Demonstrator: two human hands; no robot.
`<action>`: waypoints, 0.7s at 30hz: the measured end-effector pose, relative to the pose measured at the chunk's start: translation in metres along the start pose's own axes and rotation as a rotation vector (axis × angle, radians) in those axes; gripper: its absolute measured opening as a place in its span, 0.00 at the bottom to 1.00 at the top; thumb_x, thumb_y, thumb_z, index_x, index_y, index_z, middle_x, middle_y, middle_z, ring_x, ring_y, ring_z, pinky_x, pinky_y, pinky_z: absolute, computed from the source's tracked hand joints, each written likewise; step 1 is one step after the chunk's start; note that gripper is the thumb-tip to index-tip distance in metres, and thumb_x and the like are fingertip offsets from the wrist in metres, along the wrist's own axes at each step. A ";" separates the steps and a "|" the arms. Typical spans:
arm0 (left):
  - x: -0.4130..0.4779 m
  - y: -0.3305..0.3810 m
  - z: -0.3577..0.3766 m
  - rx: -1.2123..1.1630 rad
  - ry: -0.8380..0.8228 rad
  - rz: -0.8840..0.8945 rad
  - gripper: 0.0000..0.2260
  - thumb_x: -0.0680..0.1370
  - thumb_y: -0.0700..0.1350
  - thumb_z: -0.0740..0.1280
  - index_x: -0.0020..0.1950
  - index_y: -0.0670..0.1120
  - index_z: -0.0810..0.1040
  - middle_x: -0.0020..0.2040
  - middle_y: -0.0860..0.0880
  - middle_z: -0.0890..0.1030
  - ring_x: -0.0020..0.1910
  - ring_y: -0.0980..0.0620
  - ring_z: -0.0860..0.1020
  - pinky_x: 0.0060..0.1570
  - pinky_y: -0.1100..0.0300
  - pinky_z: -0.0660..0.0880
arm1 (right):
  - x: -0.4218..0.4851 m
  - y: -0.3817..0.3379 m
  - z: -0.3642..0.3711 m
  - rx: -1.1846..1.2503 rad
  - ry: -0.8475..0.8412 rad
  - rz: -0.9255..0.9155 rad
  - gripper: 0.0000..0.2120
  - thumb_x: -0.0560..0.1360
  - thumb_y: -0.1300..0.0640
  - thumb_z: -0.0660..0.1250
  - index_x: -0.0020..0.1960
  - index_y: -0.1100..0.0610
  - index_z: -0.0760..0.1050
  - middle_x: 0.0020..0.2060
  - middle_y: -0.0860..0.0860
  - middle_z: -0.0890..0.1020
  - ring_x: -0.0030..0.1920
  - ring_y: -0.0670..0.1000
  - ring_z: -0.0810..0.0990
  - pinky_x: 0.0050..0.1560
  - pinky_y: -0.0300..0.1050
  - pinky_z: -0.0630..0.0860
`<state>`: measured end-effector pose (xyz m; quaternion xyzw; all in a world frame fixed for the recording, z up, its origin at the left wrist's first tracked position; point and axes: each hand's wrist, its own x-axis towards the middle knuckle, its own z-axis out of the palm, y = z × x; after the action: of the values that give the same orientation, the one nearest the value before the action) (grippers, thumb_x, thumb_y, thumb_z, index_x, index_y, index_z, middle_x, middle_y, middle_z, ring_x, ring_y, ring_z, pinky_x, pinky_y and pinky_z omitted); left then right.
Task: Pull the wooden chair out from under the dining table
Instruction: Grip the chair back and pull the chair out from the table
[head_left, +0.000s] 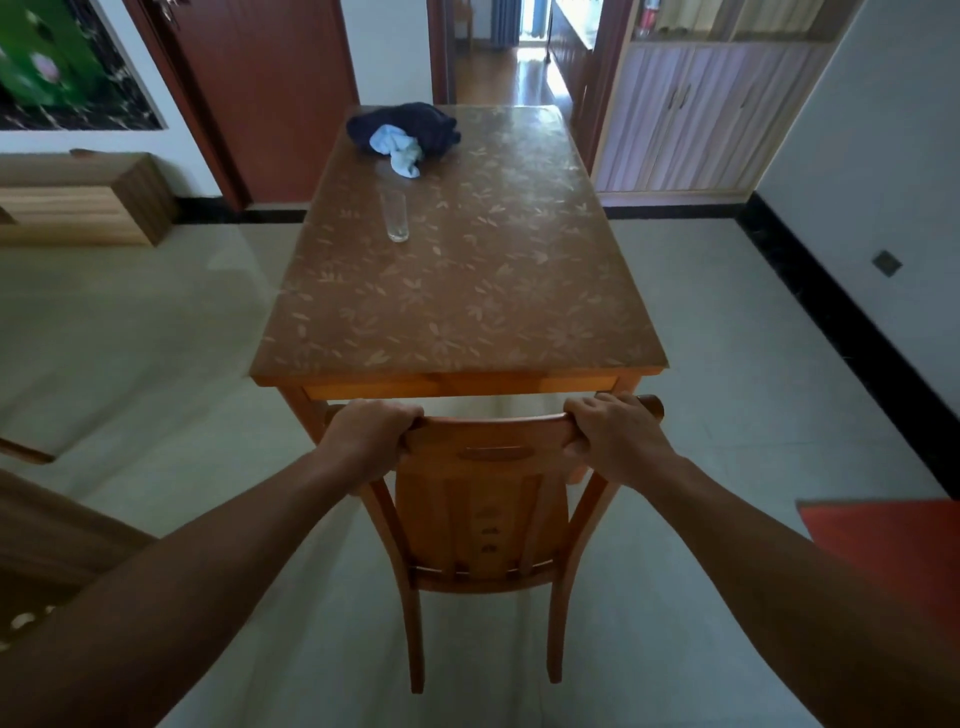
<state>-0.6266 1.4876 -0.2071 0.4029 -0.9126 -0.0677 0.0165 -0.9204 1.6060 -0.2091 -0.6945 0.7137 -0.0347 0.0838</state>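
Both the left hand and right hand have a closed grip on the top rail of the chair, at the desk's near end. The seat looks tucked underneath; pulling remains.

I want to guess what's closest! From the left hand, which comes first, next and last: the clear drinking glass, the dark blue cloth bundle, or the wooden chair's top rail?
Measured from the left hand:
1. Wooden chair's top rail, gripped by that hand itself, at the table's near end.
2. Clear drinking glass, standing mid-table, left side.
3. Dark blue cloth bundle, at the table's far end, with a light blue cloth on it.
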 end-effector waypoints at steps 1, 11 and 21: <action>-0.006 0.003 -0.005 -0.005 -0.012 0.006 0.07 0.75 0.38 0.72 0.46 0.51 0.81 0.36 0.56 0.76 0.34 0.55 0.76 0.31 0.66 0.67 | -0.008 -0.004 -0.005 -0.008 -0.020 0.006 0.13 0.76 0.52 0.70 0.45 0.48 0.65 0.45 0.50 0.83 0.50 0.56 0.82 0.59 0.53 0.70; -0.089 0.036 -0.003 0.008 -0.091 0.037 0.08 0.76 0.41 0.75 0.48 0.54 0.79 0.34 0.60 0.75 0.31 0.64 0.74 0.28 0.70 0.67 | -0.113 -0.042 -0.022 0.007 -0.119 0.108 0.09 0.73 0.49 0.63 0.52 0.51 0.73 0.50 0.51 0.83 0.55 0.59 0.82 0.63 0.62 0.72; -0.203 0.110 0.008 0.113 -0.032 -0.041 0.07 0.76 0.45 0.74 0.52 0.53 0.82 0.38 0.56 0.79 0.34 0.54 0.77 0.25 0.69 0.55 | -0.228 -0.050 0.003 -0.018 -0.065 -0.007 0.09 0.77 0.52 0.67 0.55 0.54 0.75 0.52 0.53 0.84 0.54 0.57 0.81 0.63 0.56 0.72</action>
<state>-0.5716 1.7115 -0.1953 0.4205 -0.9067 -0.0228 -0.0223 -0.8655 1.8321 -0.1877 -0.6986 0.7084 -0.0060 0.1003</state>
